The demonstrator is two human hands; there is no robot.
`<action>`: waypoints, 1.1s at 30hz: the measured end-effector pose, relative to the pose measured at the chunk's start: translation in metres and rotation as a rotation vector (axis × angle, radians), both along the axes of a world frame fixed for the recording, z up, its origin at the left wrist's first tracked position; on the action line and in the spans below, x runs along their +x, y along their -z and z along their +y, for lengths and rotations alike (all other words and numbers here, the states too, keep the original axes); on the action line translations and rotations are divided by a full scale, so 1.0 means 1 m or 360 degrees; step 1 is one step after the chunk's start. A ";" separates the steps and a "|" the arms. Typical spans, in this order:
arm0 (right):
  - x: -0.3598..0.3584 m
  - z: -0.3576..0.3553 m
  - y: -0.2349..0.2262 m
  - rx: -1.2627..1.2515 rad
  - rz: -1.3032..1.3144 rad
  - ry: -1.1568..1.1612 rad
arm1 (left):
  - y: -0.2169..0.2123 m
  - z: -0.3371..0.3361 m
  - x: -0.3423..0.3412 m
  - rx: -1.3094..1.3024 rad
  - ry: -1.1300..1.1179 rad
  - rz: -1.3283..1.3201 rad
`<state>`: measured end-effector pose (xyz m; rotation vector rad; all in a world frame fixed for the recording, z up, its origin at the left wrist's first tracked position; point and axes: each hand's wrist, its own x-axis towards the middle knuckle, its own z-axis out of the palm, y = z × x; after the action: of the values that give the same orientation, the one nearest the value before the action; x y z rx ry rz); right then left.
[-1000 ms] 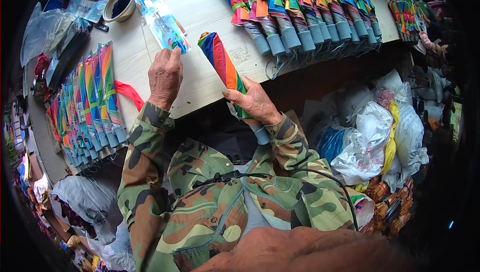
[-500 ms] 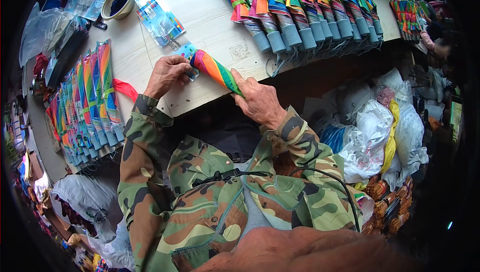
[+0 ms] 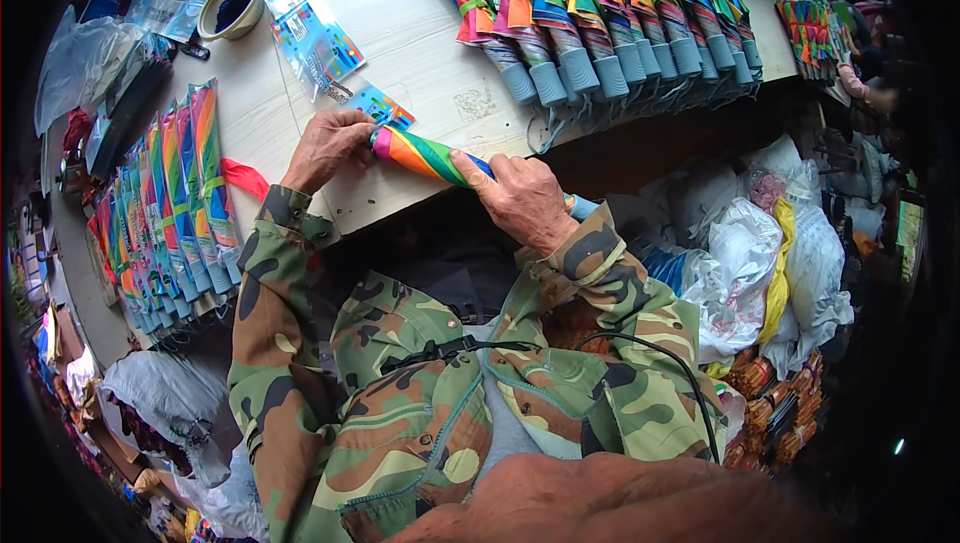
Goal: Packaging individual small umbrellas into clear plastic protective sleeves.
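We look down on a pale wooden worktable (image 3: 400, 33) that fills the upper middle of the frame, its front edge scuffed and dotted with small holes. Around it the room is crowded: clear and white plastic bags (image 3: 770, 263) heap up at the right, more bags (image 3: 170, 403) sag at the lower left, and dark clutter lines the upper left corner.

At the centre, just over the table's front edge, our left hand (image 3: 325, 148) is clenched around the tip end of a folded rainbow umbrella (image 3: 425, 156), while our right hand (image 3: 520, 198) grasps its lower part, fingers wrapped over the cloth. The umbrella lies slanted, from centre-left down to the right, and its pale blue-grey handle (image 3: 580, 208) peeks out past the right wrist. Its fabric looks smooth and tightly rolled, in striped bands of red, orange, green and blue.

Along the top of the frame a row of rolled rainbow umbrellas (image 3: 590, 13) lies side by side, each with a cylindrical blue-grey handle pointing to the table edge. A second row of umbrellas (image 3: 170, 203) fans out at the left. Flat glossy printed sleeves (image 3: 310, 28) lie at the upper left, beside a round shallow bowl (image 3: 232, 5). Camouflage jacket sleeves (image 3: 270, 323) cover both forearms.
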<state>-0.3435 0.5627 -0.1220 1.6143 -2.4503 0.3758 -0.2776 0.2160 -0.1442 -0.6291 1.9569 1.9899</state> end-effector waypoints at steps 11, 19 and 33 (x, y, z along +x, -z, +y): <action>0.017 -0.002 -0.002 0.0159 0.0092 0.0112 | -0.002 0.035 0.012 -0.0386 -0.0359 0.0284; 0.039 0.000 0.000 0.0035 0.0100 0.0181 | -0.006 0.057 0.012 -0.0403 -0.0694 0.0269; 0.065 -0.020 0.008 -0.0716 -0.1439 0.0168 | 0.004 0.083 0.025 0.1571 -0.0669 0.0610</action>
<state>-0.2787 0.5424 -0.1301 1.2522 -2.6561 1.8117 -0.2523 0.2988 -0.1486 -0.4119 0.7435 3.1082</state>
